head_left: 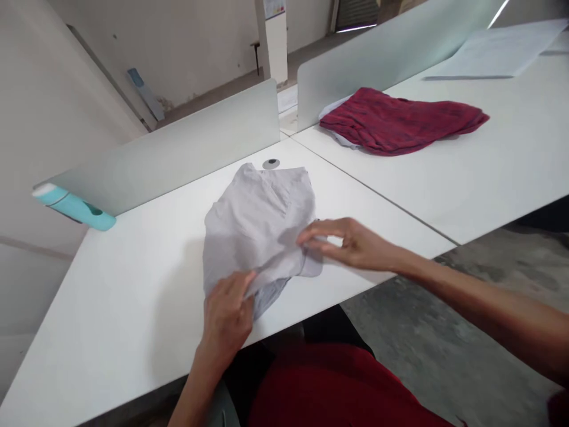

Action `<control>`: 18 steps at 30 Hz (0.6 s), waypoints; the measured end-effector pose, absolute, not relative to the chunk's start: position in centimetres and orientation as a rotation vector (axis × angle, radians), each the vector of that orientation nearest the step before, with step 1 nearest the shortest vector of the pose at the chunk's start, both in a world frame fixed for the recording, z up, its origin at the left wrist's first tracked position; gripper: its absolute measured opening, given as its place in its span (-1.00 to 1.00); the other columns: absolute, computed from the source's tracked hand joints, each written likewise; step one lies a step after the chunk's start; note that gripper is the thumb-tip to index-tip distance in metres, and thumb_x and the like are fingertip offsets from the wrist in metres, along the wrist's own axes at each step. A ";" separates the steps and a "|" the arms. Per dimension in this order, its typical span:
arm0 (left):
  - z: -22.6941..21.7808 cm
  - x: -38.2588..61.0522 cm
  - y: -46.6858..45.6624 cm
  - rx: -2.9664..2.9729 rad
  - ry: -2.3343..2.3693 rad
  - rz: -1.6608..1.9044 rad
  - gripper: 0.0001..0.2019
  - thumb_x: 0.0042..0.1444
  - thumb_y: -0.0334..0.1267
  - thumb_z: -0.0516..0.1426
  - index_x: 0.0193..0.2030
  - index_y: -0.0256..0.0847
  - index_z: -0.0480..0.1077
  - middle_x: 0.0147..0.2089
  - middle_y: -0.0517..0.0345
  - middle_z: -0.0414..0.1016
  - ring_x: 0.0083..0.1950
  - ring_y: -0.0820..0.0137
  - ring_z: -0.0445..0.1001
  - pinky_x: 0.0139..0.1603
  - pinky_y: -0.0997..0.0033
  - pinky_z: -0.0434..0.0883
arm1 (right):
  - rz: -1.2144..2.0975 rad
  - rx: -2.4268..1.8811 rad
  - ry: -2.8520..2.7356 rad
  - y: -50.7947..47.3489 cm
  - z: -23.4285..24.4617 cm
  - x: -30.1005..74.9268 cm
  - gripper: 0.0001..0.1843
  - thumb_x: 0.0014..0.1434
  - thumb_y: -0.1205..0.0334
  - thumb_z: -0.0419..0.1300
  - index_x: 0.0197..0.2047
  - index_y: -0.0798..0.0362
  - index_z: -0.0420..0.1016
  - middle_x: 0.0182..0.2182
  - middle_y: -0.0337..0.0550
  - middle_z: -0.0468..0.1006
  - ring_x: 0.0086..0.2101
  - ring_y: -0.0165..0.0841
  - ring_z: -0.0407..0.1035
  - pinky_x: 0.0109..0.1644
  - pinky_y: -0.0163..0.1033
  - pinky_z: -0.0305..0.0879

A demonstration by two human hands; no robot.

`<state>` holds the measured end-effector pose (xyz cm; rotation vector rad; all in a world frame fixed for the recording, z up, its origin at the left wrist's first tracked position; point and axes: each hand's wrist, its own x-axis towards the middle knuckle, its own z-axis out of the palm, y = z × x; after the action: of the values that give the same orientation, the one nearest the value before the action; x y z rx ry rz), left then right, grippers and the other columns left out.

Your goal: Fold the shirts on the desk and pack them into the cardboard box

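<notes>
A light grey garment (262,204), bunched and partly folded, lies on the white table in front of me. Its exact kind is hard to make out. My left hand (229,314) is closed on its near left edge, thumb on top of the cloth. At the right side, my right hand (355,244) pinches the fabric between thumb and forefinger, the other fingers curled. Part of a grey-blue layer shows beneath the near edge, between the hands.
Dark red checked cloth (400,121) lies over paler fabric on the adjoining table. Low frosted dividers (186,148) run along the back edge. A turquoise cylindrical object (73,206) rests at the far left corner. Behind the garment is a round cable hole (271,163). Papers (498,50) lie at far right.
</notes>
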<state>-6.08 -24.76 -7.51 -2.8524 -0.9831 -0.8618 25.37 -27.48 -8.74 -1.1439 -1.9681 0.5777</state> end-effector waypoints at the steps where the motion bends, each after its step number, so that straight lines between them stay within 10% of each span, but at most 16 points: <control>1: -6.6 -6.6 -24.8 -2.894 -1.088 -0.926 -0.68 0.34 -0.40 0.01 0.04 -0.09 0.56 -0.19 0.07 0.71 -0.22 0.30 0.67 -0.22 0.36 0.54 | 0.423 -1.248 -1.964 -27.2 -9.1 27.0 -0.65 0.46 0.09 0.09 0.11 0.00 0.63 0.00 -0.02 0.68 -0.02 -0.19 0.56 0.09 -0.10 0.51; 9: -4.2 -7.4 -24.6 -2.861 -1.610 -1.304 -0.74 0.39 -0.12 0.10 -0.08 -0.05 0.64 -0.42 0.23 0.52 -0.43 0.38 0.43 -0.42 0.44 0.39 | -0.191 -1.482 -2.105 -24.1 -14.1 30.8 -0.24 0.34 0.20 0.15 0.57 -0.01 0.15 0.44 0.18 0.28 0.36 0.10 0.24 0.33 0.28 0.35; 18: -1.9 -10.3 -24.2 -2.612 -1.792 -1.448 -0.75 0.33 -0.09 0.15 -0.19 -0.12 0.62 -0.41 0.22 0.46 -0.36 0.36 0.38 -0.37 0.42 0.35 | -0.087 -1.311 -2.175 -17.0 -14.8 28.1 -0.56 0.35 0.19 0.10 0.20 0.08 0.61 0.26 0.16 0.54 0.24 0.05 0.40 0.25 0.18 0.38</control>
<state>-10.31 -24.18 -1.91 -2.6117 -1.7920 -1.4477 28.08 -17.01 -14.83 -1.3113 -2.1748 -0.0874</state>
